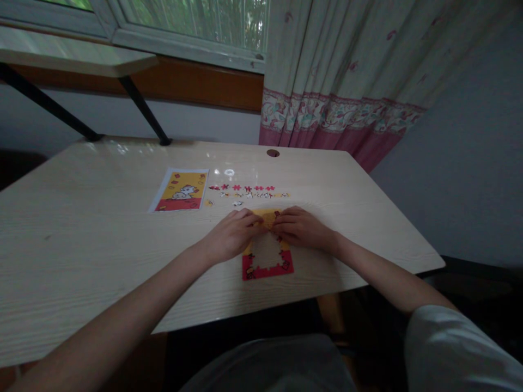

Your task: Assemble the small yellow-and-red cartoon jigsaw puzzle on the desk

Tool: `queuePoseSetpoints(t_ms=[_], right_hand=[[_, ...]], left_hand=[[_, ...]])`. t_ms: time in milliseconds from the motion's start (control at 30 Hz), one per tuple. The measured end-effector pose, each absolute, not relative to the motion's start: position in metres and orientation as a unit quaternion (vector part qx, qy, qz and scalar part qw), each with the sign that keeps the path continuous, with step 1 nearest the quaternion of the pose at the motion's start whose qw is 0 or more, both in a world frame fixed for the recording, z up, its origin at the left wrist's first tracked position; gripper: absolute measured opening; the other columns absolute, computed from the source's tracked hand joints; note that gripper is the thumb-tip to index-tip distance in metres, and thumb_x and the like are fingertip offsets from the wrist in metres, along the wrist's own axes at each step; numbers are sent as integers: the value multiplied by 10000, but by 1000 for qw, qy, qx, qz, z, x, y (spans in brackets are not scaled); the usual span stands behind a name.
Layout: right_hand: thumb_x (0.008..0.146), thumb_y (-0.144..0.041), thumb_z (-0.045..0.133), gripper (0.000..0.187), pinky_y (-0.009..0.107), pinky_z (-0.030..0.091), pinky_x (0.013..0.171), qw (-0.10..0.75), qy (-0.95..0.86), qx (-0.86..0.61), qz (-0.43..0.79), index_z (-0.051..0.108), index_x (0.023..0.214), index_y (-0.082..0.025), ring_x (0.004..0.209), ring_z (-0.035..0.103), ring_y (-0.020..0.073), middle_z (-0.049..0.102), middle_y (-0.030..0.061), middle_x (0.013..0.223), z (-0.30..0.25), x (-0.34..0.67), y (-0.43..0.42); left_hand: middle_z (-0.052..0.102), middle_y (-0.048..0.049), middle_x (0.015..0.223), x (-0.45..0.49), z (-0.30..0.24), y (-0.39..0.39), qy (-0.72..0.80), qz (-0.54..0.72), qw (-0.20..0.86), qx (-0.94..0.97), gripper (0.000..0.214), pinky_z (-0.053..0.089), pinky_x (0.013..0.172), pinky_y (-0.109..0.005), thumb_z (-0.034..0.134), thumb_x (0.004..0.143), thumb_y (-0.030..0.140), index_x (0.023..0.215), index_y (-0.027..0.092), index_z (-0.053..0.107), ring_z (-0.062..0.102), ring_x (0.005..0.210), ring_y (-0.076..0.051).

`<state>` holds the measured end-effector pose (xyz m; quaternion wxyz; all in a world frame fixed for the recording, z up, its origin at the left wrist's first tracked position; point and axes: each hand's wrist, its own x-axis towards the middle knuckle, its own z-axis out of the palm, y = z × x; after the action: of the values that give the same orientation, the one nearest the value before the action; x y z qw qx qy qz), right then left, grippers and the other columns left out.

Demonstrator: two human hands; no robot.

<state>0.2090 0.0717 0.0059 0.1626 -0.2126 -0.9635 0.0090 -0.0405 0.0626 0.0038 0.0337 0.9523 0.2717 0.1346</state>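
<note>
A partly joined jigsaw puzzle (pixel 268 270) lies flat on the table, a red and yellow frame of pieces around an open middle where the wood shows. My left hand (pixel 235 233) rests on its upper left, fingers bent and closed at the yellow top edge. From the other side, my right hand (pixel 304 227) has its fingers pressed together on the upper right part. The two sets of fingertips nearly meet over the yellow pieces. Whether a loose piece is under the fingers is hidden.
Loose puzzle pieces (pixel 237 188) lie in rows beyond my hands, red ones farthest away. A printed picture of a white animal (pixel 182 191) lies to their left. A raised shelf (pixel 81 57) stands at the back left, and a curtain (pixel 327 81) hangs behind the table (pixel 102 256).
</note>
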Motion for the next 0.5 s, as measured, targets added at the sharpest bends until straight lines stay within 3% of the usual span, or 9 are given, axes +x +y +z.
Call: queuePoseSetpoints(t_ms=[300, 500], right_hand=[[925, -276, 496, 223, 343, 427, 887, 226, -942, -246, 21, 673, 1027, -185, 950, 577, 174, 686, 72, 1005, -2, 209, 72], [925, -324, 496, 241, 354, 418, 869, 210, -940, -268, 36, 687, 1000, -197, 944, 551, 185, 655, 78, 1022, -1, 210, 73]], left_hand=[[594, -94, 1143, -42, 0, 62, 277, 150, 20, 949, 335, 408, 820, -374, 417, 885, 140, 1134, 213, 629, 465, 1019, -245], [588, -87, 1124, -40, 1, 62, 274, 129, 1, 953, 336, 397, 817, -352, 463, 870, 139, 1160, 222, 612, 464, 1014, -242]])
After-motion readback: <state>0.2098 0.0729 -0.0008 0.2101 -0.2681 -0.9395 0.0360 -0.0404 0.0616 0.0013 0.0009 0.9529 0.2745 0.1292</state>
